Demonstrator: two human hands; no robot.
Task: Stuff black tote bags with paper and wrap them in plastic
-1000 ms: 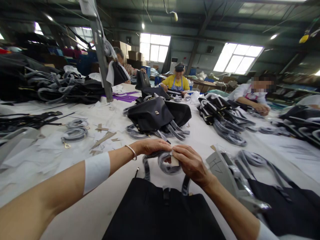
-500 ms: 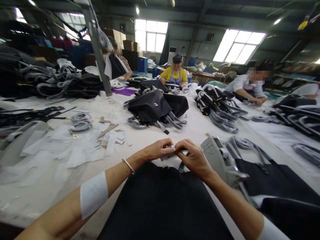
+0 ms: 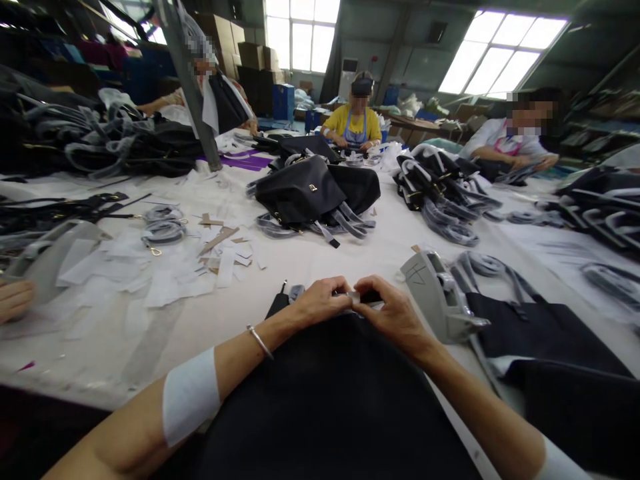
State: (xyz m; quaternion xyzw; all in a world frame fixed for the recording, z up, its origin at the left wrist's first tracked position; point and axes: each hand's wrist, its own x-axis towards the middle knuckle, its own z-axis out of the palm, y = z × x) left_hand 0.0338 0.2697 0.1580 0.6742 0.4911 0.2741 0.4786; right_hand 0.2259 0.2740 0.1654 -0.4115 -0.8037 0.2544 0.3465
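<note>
The left hand [image 3: 327, 299] and right hand [image 3: 393, 312] pinch a small, pale, flat strip [image 3: 355, 297] at the far edge of a large, black, smooth-faced bag [image 3: 330, 400] by the near side of the white-covered counter [image 3: 285, 260]. An uneven tug could crease or tear the strip; the bag's weight could drag it away. Unlike a second ago, no grey, plastic-wrapped coil shows between the hands, and another person's bare hand [image 3: 16, 300] appears at far left
</note>
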